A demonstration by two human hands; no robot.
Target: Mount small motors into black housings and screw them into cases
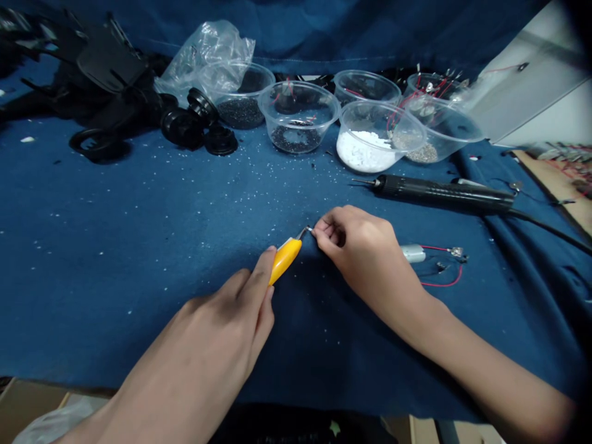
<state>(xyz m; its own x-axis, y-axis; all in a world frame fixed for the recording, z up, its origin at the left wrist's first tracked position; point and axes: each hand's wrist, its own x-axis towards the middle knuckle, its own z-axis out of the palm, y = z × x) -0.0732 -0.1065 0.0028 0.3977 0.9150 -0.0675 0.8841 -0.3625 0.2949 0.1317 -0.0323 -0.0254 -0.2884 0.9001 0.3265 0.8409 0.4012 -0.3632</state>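
Note:
My left hand is closed around a yellow-handled tool, its thin metal tip pointing up and right. Right at that tip, my right hand pinches a tiny pale piece between thumb and finger; its exact shape is too small to tell. The tip and the piece appear to meet above the blue cloth. Partly hidden behind my right wrist lies a small silvery motor with red wires.
A black electric screwdriver lies beyond my right hand, its cable running right. Clear plastic tubs of small parts line the back. Black plastic parts and a clear bag are at back left. A wooden board holds wired parts.

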